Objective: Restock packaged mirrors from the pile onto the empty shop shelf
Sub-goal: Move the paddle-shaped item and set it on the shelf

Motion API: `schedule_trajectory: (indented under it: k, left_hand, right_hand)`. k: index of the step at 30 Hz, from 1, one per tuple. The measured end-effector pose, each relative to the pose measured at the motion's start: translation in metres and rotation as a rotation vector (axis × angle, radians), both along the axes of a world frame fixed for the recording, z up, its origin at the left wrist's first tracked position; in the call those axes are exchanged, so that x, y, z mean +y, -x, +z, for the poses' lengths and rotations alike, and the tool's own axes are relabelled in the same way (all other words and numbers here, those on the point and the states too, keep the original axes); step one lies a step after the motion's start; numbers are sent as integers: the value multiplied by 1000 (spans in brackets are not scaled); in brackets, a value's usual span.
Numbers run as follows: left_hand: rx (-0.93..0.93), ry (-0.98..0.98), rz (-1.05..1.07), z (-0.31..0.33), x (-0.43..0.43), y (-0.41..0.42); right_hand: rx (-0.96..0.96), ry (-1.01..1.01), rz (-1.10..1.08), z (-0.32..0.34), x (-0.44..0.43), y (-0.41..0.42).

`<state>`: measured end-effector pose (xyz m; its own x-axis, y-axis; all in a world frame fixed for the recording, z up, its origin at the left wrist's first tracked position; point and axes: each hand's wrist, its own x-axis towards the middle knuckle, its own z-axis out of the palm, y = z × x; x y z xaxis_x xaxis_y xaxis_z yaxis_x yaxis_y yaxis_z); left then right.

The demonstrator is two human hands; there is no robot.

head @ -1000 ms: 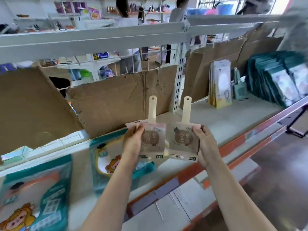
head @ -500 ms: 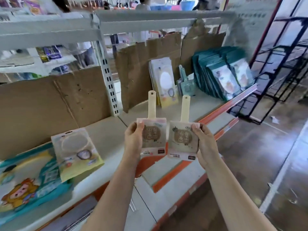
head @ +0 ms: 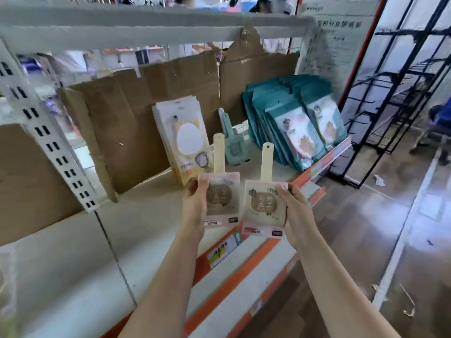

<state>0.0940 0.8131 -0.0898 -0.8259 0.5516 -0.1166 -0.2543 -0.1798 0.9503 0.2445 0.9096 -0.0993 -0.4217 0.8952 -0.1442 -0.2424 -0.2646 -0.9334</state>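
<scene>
Gripping one packaged hand mirror each, the left hand [head: 195, 203] holds the left mirror [head: 220, 198] and the right hand [head: 296, 215] the right mirror [head: 264, 206], handles up, above the shelf [head: 146, 215].

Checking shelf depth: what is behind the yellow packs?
Brown cardboard stands upright behind the yellow packs; the part of it directly behind them is covered.

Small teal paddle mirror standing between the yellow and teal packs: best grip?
Probably pinch its upright handle, from above and in front. The small teal paddle mirror stands handle-up; yellow packs and teal packs flank its wide body, and cardboard backs it.
</scene>
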Motion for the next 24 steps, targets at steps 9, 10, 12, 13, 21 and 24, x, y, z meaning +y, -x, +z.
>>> schedule_trajectory:
  k: [9, 10, 12, 13, 21, 24]
  left_hand:
    - [84, 44, 62, 4, 103, 24]
    - [93, 48, 68, 5, 110, 26]
    - [118, 55, 82, 3, 123, 31]
    - [139, 62, 98, 1, 130, 32]
    - [259, 160, 344, -7, 182, 42]
    - [249, 187, 413, -14, 198, 45]
  right_hand:
    - [-41, -14, 45, 9, 112, 24]
    - [-52, -21, 47, 9, 123, 28]
    - [-77, -37, 59, 9, 145, 38]
    - [-81, -48, 82, 9, 155, 44]
    - [-63, -122, 329, 11, 230, 91]
    - [-57, -99, 391, 12, 252, 103]
